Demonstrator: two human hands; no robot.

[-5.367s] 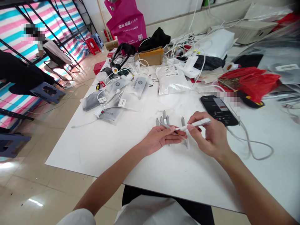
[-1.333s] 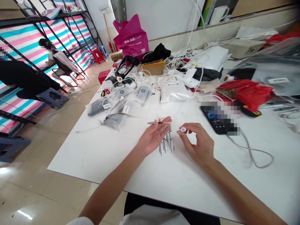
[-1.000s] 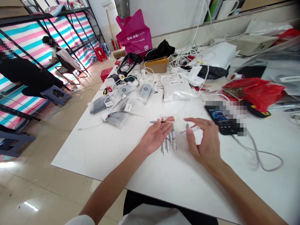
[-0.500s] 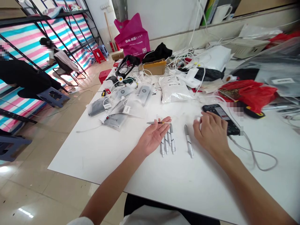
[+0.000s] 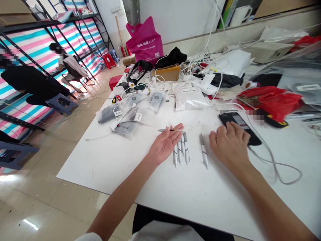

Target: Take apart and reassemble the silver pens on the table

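My left hand is palm up above the table. Its thumb presses a pen refill with a grey tip section against the fingers, which are otherwise stretched out. A small clear piece stands out behind the fingers. Just right of that hand lie several white and grey pens in a row, their upper ends partly hidden. One more pen lies apart, between the hands. My right hand is palm down, fingers bent and apart, with fingertips at the near side of a black phone. Nothing shows in its grasp.
A phone cable loops over the white table at right. Clear-bagged items lie at left. A white parcel, tangled cables and a red plastic bag are behind. Two people sit on the far left.
My right hand has shifted slightly, its fingers now reaching farther over the phone's near edge. My left hand keeps the refill in the same pose. The whole view has moved a little.
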